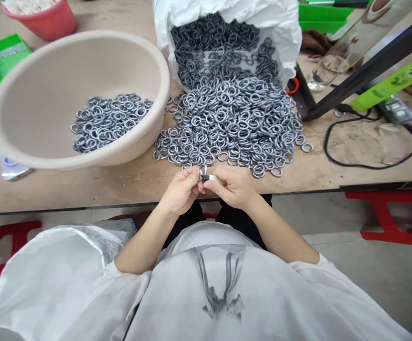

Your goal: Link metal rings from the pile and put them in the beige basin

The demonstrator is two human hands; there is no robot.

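Your left hand point(180, 189) and right hand point(232, 185) pinch one ring point(203, 171). Few rings in bowl point(24, 142); big pile point(232, 121) left on worktop point(85, 184).

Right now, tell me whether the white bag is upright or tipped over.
Tipped over: the white bag lies mouth-forward, metal rings spilling onto the table.

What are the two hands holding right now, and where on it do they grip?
Both hands, left hand and right hand, pinch one small metal ring between their fingertips, at its lower part; its top loop sticks up free. The exact contact points are too small to tell.
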